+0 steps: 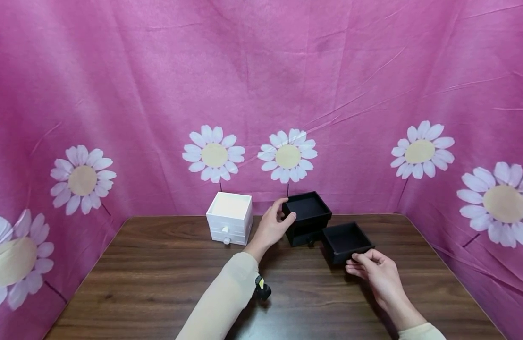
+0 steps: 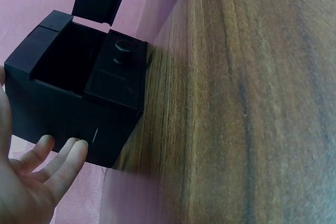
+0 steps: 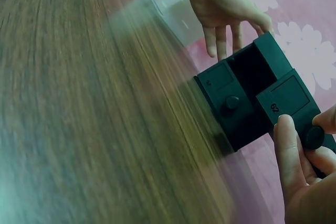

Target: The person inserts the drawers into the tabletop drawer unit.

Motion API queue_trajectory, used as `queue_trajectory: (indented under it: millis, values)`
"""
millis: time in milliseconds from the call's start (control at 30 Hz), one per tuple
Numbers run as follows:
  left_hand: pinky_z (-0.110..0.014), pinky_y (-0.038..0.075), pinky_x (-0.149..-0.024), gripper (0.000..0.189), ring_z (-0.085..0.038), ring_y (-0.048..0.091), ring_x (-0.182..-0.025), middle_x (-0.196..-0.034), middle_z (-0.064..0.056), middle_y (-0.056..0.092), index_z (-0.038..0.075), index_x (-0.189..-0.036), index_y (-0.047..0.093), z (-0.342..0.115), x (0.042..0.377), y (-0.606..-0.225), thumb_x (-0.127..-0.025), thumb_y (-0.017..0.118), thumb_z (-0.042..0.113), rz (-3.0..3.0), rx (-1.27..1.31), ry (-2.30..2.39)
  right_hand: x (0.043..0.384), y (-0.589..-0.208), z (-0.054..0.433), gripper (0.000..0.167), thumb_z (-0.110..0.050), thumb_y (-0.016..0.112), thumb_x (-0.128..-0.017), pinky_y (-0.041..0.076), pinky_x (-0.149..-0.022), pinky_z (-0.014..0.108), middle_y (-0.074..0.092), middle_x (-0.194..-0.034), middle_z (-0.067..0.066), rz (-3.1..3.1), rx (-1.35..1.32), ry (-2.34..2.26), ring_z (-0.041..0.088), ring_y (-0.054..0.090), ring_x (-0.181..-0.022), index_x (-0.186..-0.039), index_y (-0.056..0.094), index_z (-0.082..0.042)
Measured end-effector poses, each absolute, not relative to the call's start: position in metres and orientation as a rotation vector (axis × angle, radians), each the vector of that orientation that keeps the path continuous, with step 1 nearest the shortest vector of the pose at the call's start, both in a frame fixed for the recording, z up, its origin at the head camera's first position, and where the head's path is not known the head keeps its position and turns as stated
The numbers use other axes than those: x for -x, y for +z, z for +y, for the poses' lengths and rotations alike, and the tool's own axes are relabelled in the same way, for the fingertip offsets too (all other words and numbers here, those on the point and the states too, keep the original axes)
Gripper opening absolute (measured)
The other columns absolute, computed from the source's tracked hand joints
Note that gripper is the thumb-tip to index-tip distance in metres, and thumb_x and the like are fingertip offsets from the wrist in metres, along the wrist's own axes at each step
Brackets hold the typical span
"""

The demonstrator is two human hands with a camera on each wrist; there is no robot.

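A small black drawer (image 1: 341, 257) is out of the black drawer box (image 1: 299, 232), held to its right and nearer the front. My right hand (image 1: 379, 277) pinches the drawer by its round knob (image 3: 314, 137). At the box's left side is my left hand (image 1: 271, 225), its fingertips (image 2: 79, 150) against the side wall and the fingers fairly straight. The box's upper slot (image 2: 73, 53) gapes in the left wrist view. Below it, the lower drawer front with a round knob (image 3: 230, 103) sits in place.
A white drawer box (image 1: 229, 219) with two knobs stands left of the black one on the wooden table (image 1: 159, 283). Pink cloth (image 1: 350, 94) with printed daisies surrounds the table's back and sides. A small black device (image 1: 263, 288) is on the left sleeve.
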State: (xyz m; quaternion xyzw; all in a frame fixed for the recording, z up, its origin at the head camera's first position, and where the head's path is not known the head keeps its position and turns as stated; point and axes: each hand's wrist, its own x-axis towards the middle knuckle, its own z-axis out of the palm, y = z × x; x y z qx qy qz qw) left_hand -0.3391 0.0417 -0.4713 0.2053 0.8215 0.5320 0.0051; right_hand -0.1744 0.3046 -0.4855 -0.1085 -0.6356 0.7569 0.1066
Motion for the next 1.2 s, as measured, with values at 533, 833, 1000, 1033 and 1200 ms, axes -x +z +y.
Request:
queue_trajectory:
  millis: [533,833,1000,1033,1200]
  values:
    - [-0.046,0.053,-0.098,0.057,-0.025,0.061,-0.116,-0.129,-0.012,0.060,0.029,-0.159,0.050,0.041,0.339,-0.472,-0.106,0.063,0.046,2.580,-0.662,1.669,0.179,-0.483,0.284,0.026,0.006,0.064,-0.102,0.066,-0.072,0.033,0.079,-0.082,0.006,-1.892,0.345,2.240,0.016,0.079,-0.073,-0.078,0.063,-0.003]
    - [-0.045,0.052,-0.096,0.058,-0.025,0.062,-0.114,-0.127,-0.012,0.060,0.028,-0.159,0.050,0.041,0.339,-0.473,-0.105,0.064,0.046,2.587,-0.669,1.676,0.180,-0.484,0.274,0.026,0.006,0.064,-0.101,0.067,-0.072,0.034,0.079,-0.083,0.009,-1.896,0.331,2.244,0.016,0.079,-0.073,-0.078,0.062,-0.004]
    - [-0.043,0.053,-0.094,0.058,-0.025,0.062,-0.113,-0.126,-0.010,0.060,0.027,-0.158,0.051,0.041,0.340,-0.474,-0.105,0.064,0.045,2.588,-0.666,1.687,0.182,-0.484,0.267,0.026,0.007,0.064,-0.101,0.066,-0.072,0.034,0.079,-0.081,0.009,-1.896,0.337,2.239,0.016,0.079,-0.071,-0.077,0.062,-0.005]
    - [-0.043,0.053,-0.094,0.057,-0.025,0.063,-0.114,-0.126,-0.010,0.060,0.027,-0.158,0.051,0.042,0.340,-0.474,-0.105,0.064,0.045,2.591,-0.666,1.687,0.182,-0.484,0.265,0.026,0.007,0.064,-0.101,0.066,-0.071,0.034,0.079,-0.080,0.009,-1.893,0.343,2.239,0.016,0.079,-0.071,-0.077,0.062,-0.005]
    - [-0.040,0.053,-0.095,0.056,-0.025,0.064,-0.114,-0.124,-0.010,0.061,0.026,-0.157,0.053,0.043,0.340,-0.474,-0.105,0.065,0.043,2.612,-0.669,1.674,0.185,-0.484,0.258,0.027,0.008,0.064,-0.099,0.066,-0.071,0.034,0.079,-0.079,0.007,-1.884,0.375,2.240,0.017,0.079,-0.070,-0.076,0.062,-0.005]
